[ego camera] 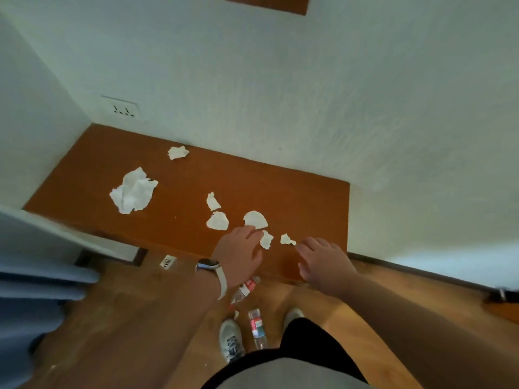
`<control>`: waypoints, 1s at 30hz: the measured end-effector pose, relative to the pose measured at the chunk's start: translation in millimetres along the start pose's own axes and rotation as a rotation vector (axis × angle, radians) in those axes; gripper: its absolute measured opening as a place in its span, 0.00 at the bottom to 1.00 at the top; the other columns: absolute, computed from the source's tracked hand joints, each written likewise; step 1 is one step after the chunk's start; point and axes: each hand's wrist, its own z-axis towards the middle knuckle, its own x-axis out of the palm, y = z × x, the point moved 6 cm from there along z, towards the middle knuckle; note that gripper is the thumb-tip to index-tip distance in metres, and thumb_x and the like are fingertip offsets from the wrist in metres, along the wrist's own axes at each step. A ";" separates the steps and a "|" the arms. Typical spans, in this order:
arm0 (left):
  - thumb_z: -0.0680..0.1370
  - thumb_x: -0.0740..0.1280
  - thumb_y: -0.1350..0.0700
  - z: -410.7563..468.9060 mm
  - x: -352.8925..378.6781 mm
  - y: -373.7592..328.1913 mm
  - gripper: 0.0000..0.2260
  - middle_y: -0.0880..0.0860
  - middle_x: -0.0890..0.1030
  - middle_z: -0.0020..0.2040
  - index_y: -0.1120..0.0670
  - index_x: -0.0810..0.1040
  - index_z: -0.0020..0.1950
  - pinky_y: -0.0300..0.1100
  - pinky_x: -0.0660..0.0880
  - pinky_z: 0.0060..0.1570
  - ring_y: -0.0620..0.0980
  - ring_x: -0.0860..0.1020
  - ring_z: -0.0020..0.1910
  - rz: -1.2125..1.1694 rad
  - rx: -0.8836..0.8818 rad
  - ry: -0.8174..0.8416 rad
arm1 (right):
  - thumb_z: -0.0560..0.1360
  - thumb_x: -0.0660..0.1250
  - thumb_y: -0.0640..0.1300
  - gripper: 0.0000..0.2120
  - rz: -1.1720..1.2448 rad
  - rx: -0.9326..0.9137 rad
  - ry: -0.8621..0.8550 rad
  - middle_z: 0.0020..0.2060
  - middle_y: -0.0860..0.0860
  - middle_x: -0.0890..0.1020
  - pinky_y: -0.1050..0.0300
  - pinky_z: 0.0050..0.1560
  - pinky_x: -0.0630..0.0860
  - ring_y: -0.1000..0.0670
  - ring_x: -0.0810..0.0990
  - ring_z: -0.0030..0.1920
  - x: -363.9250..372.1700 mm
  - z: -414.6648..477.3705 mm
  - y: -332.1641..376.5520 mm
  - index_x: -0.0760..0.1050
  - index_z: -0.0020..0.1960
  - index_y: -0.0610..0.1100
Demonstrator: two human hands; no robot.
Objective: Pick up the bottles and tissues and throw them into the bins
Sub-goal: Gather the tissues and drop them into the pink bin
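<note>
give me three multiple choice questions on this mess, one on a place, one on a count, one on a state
1. Where do the bottles lie? A on the table B on the floor C in a bin
2. How many bottles show? A one B two C four
3. The right hand is: A open and empty B gripping a bottle C a fist

Answers: 1 B, both lie by the shoes; 2 B, two red-labelled ones show; 3 A, its fingers are spread, holding nothing.
</note>
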 end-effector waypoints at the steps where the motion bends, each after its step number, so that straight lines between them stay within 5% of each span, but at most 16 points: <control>1: 0.80 0.62 0.49 5.2 7.1 0.0 0.20 0.48 0.71 0.71 0.48 0.69 0.72 0.42 0.69 0.65 0.49 0.68 0.69 -0.016 0.005 0.017 | 0.81 0.54 0.57 0.21 0.011 0.008 0.012 0.72 0.53 0.67 0.48 0.71 0.64 0.48 0.65 0.71 2.4 4.9 -1.5 0.62 0.73 0.53; 11: 0.80 0.62 0.53 46.0 63.7 -8.0 0.21 0.49 0.68 0.73 0.47 0.66 0.73 0.46 0.68 0.66 0.51 0.66 0.70 0.007 -0.075 0.129 | 0.81 0.55 0.52 0.21 0.114 -0.116 -0.008 0.72 0.50 0.66 0.47 0.69 0.65 0.46 0.64 0.71 21.4 65.8 -5.6 0.61 0.73 0.52; 18: 0.76 0.66 0.57 58.0 78.6 -10.0 0.17 0.52 0.78 0.59 0.51 0.75 0.65 0.45 0.75 0.50 0.55 0.76 0.57 0.020 -0.122 0.112 | 0.80 0.58 0.45 0.18 0.141 -0.301 0.040 0.65 0.48 0.69 0.49 0.62 0.70 0.46 0.67 0.64 29.2 83.5 -17.3 0.66 0.69 0.47; 26: 0.71 0.71 0.64 57.7 88.0 -11.3 0.10 0.55 0.79 0.47 0.56 0.81 0.51 0.46 0.76 0.38 0.56 0.77 0.44 -0.017 -0.171 -0.011 | 0.80 0.58 0.44 0.11 0.153 -0.424 0.001 0.57 0.49 0.73 0.51 0.55 0.72 0.48 0.71 0.56 32.3 89.3 -26.9 0.72 0.61 0.46; 30: 0.75 0.68 0.62 54.4 88.7 -12.0 0.07 0.53 0.79 0.47 0.54 0.82 0.51 0.45 0.76 0.40 0.54 0.77 0.44 -0.086 -0.208 -0.007 | 0.81 0.57 0.47 0.12 0.170 -0.419 -0.016 0.56 0.50 0.75 0.53 0.54 0.73 0.50 0.73 0.55 31.4 84.1 -36.0 0.73 0.61 0.46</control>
